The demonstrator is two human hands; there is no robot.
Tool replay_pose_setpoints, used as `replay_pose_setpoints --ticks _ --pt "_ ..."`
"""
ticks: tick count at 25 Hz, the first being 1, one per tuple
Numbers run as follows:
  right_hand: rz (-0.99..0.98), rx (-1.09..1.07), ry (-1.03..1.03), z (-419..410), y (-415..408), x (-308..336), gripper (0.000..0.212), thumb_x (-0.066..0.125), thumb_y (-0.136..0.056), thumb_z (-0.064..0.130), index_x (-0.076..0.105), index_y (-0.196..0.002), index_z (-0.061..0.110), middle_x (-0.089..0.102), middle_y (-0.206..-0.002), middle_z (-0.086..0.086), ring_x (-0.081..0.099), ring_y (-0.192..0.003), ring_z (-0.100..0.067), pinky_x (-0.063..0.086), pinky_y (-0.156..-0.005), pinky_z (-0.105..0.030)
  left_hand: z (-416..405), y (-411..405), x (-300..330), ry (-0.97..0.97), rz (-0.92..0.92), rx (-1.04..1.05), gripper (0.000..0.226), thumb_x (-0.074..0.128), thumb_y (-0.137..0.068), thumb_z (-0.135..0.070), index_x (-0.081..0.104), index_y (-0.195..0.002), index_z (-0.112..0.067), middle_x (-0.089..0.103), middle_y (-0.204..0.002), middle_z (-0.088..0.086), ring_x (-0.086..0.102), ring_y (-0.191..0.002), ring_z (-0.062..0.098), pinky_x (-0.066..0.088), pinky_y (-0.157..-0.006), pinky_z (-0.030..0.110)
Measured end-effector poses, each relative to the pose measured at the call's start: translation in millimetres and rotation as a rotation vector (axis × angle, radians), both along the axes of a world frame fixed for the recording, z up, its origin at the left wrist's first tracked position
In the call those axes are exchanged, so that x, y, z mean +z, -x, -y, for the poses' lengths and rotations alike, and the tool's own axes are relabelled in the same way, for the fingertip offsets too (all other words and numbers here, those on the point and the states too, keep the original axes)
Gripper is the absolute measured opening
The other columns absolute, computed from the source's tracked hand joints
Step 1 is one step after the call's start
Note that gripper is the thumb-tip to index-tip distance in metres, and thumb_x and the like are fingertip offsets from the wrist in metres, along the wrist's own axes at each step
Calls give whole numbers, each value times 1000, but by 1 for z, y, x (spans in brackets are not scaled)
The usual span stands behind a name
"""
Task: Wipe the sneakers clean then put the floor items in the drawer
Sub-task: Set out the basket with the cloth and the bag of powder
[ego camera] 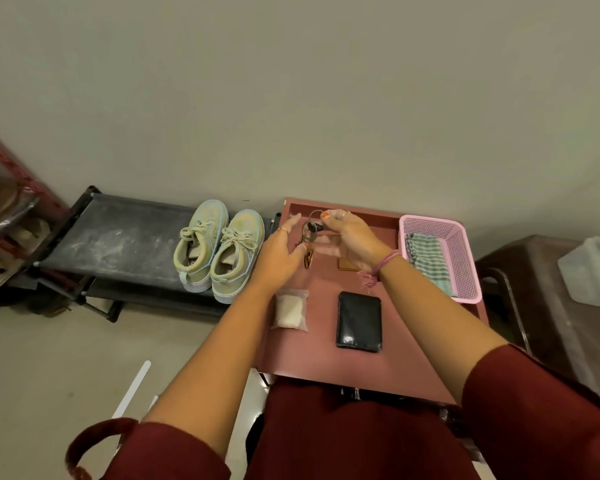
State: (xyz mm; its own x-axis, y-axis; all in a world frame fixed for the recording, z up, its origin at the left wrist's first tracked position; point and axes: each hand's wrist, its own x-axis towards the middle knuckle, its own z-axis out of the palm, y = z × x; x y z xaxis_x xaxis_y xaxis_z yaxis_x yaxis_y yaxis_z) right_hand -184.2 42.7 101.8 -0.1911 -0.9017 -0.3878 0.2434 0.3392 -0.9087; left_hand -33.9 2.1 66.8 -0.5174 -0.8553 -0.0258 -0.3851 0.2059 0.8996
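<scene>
A: While the right hand [349, 237] pinches the keys [310, 233] over the open drawer [368, 221], how does the other grip look?

B: The left hand [281, 252] has loose, open fingers just beside the hanging key fob [308, 259], holding nothing.

A: And around them?

B: On the counter [326, 355] lie a small bag [290, 310] and a wallet [359, 322]. A pink basket [465, 258] holds a striped cloth [428, 261]. The 2 sneakers [219, 249] sit on the rack [118, 233] to the left.

Brown card [347, 264] half hidden under my right hand [352, 239]. Striped cloth [428, 263] partly behind basket [465, 268] wall. Worktop [406, 355] near edge covered by my arms. Keyring [310, 233] detail too small.
</scene>
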Motion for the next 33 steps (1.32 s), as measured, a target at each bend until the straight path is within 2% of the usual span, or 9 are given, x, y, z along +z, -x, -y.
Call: replay_pose_setpoints --ticks 5,8,11,14,19,21,25,29,33 --pt "-41 26 67 -33 -2 34 12 43 -100 22 50 -102 12 64 -91 -6 63 -77 -16 58 -70 -33 -25 2 37 -177 -233 17 15 55 -96 -11 62 -106 -19 71 -99 2 66 -98 15 51 -91 33" --pt "-81 43 125 -57 0 53 11 44 -100 22 51 -98 14 61 -89 -1 60 -69 -9 58 -65 -30 -40 3 61 -146 -213 40 9 63 -92 -13 68 -88 -19 73 -84 0 69 -84 16 55 -88 37" --pt "-166 19 197 -87 11 72 12 48 -98 26 54 -94 17 62 -90 1 53 -65 -7 51 -59 -22 -56 7 90 -103 -200 28 6 66 -89 -17 70 -91 -12 73 -87 6 68 -83 16 54 -84 32" --pt "-323 -28 242 -118 26 90 14 52 -96 32 60 -91 22 68 -96 1 58 -76 -9 48 -68 -23 -71 15 122 -66 -169 -35 12 66 -90 -20 69 -95 -10 69 -88 4 62 -77 9 48 -73 22" --pt "-498 -193 293 -159 43 117 18 55 -94 33 63 -86 20 67 -96 -1 61 -86 -7 44 -74 -19 -101 40 165 37 -92 -186 12 62 -93 -28 67 -93 -17 67 -93 0 61 -90 13 47 -84 27" --pt "-526 -208 322 -173 52 130 15 55 -94 34 63 -91 22 67 -98 1 61 -91 -10 47 -78 -22 -111 52 177 99 -75 -226 16 62 -93 -29 68 -94 -14 65 -89 -2 59 -86 11 45 -78 23" --pt "-621 -82 386 -201 75 154 16 57 -94 28 64 -106 19 66 -96 7 61 -88 3 47 -74 -10 -131 83 198 268 -56 -304 10 63 -92 -28 66 -86 -20 62 -80 -11 55 -75 1 42 -70 16" --pt "-622 -88 369 -227 106 158 14 58 -93 29 66 -98 19 68 -100 -2 62 -95 -7 50 -87 -30 -148 122 208 361 -69 -365 8 63 -92 -27 68 -93 -21 65 -99 1 58 -93 10 41 -79 16" --pt "-562 -120 418 -252 143 153 7 59 -92 21 66 -90 21 64 -102 -10 60 -106 -24 45 -98 -42 -160 166 210 387 -73 -470 10 62 -92 -29 69 -94 -21 67 -98 0 59 -91 7 42 -76 11"
